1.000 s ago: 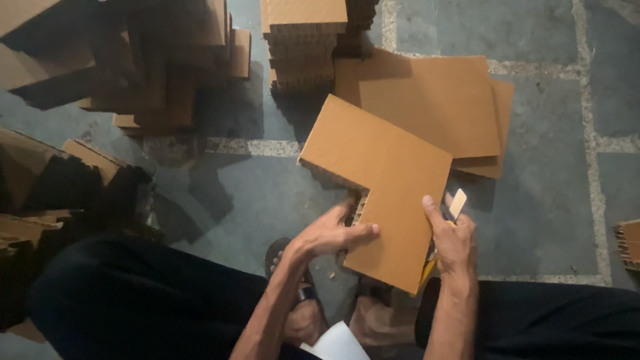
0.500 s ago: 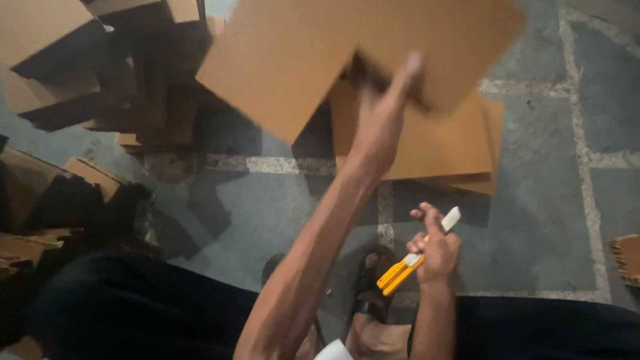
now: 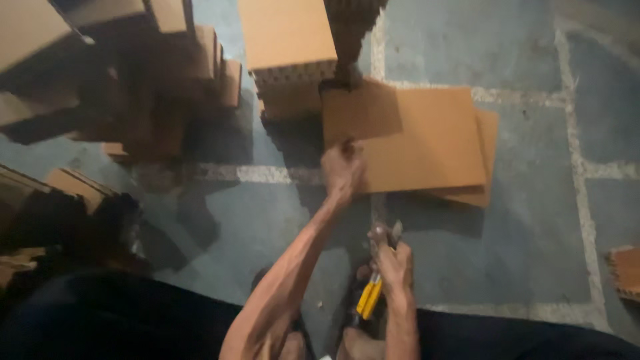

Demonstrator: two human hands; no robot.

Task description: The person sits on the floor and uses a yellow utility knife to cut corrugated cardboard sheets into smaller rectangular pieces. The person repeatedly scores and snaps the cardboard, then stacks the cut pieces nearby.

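1. The left hand reaches far, fingers clenched on the near-left edge of the top cardboard sheet, which lies flat on the floor.
2. The right hand stays near, grasping a yellow utility knife, blade side kept away from the sheet.

Left hand outstretched (right hand fisted)

matt brown cardboard sheet lies on rough grey concrete floor; beside the sheet, a glossy yellow plastic-handled cutter.
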